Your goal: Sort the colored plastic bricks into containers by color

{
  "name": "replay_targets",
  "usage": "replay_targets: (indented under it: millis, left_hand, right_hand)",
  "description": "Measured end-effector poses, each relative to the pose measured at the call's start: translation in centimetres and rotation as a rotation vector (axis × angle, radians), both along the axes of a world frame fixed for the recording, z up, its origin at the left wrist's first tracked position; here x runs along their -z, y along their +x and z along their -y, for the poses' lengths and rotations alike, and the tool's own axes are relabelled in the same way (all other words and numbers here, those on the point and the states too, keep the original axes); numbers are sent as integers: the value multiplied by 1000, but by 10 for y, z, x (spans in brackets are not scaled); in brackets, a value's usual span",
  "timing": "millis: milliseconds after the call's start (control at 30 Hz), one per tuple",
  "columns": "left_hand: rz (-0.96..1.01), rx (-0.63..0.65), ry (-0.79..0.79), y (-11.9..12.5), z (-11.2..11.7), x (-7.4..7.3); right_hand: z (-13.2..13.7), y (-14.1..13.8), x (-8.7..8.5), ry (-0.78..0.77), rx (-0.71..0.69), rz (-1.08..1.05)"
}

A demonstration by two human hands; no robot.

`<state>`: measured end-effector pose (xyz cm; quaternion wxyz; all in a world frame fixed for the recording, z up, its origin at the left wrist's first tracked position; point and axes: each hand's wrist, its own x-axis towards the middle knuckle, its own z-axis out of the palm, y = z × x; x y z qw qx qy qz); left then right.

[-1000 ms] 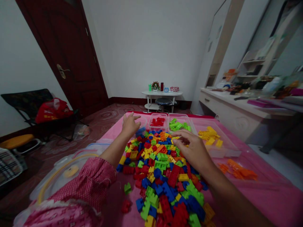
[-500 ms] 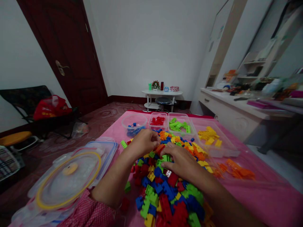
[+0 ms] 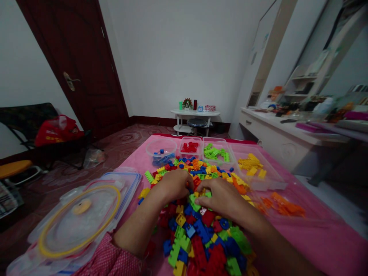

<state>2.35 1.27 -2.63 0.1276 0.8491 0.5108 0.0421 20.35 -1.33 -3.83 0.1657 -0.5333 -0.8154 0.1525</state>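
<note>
A big heap of mixed toy building bricks (image 3: 198,245) in red, blue, green, yellow and orange covers the middle of the pink table. My left hand (image 3: 176,184) reaches into the heap from the left, fingers curled down and closed; its fingertips are partly hidden, so what they hold cannot be made out. Just to its right, my right hand (image 3: 220,195) rests on the bricks with thumb and index finger apart. Beneath that thumb lies a green brick (image 3: 194,203). Between the hands, red and orange bricks show.
Behind the heap stand a round tub with blue bricks (image 3: 161,142), a box with red bricks (image 3: 190,138) and one with green (image 3: 216,161). Yellow bricks (image 3: 251,163) and orange bricks (image 3: 287,205) lie in clear trays at right. Lids (image 3: 79,226) are stacked at left.
My left hand has lowered slightly towards me, from the far part of the heap, uncovering bricks behind it. My right hand has shifted only a little. The view has turned slightly.
</note>
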Motion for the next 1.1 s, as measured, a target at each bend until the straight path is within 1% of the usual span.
replay_targets:
  millis: [100, 267, 333, 433, 500, 567, 633, 700, 833, 933, 1033, 1100]
  left_hand:
    - [55, -29, 2, 3, -1, 3]
    - [110, -58, -31, 5, 0, 3]
    - [128, -53, -64, 4, -1, 3]
    - [160, -28, -85, -1, -4, 6]
    - [188, -17, -91, -4, -7, 7]
    - [224, -27, -101, -6, -9, 8]
    - [270, -58, -96, -6, -12, 9]
    - [319, -95, -77, -4, -13, 8]
    - [361, -147, -5, 2, -14, 3]
    - [391, -169, 93, 7, -13, 1]
    - [483, -101, 222, 10, -14, 9]
    - [520, -33, 257, 11, -16, 18]
  right_hand:
    - [6, -4, 3, -23, -47, 31]
    - [20, -14, 1, -7, -130, 47]
    - [25, -17, 0, -2, -133, 26]
    - [23, -16, -2, -46, -82, -51]
    - [14, -7, -5, -79, -31, -127]
    - [-1, 6, -11, -80, 18, -233]
    - [-21, 21, -21, -56, 74, -340]
    - [-44, 37, -32, -34, 147, -391]
    - [-90, 61, -48, 3, 361, -293]
    - [-111, 71, -51, 102, 461, -251]
    - [-112, 69, -45, 265, 509, -155]
    - [-102, 61, -35, 295, 466, -71]
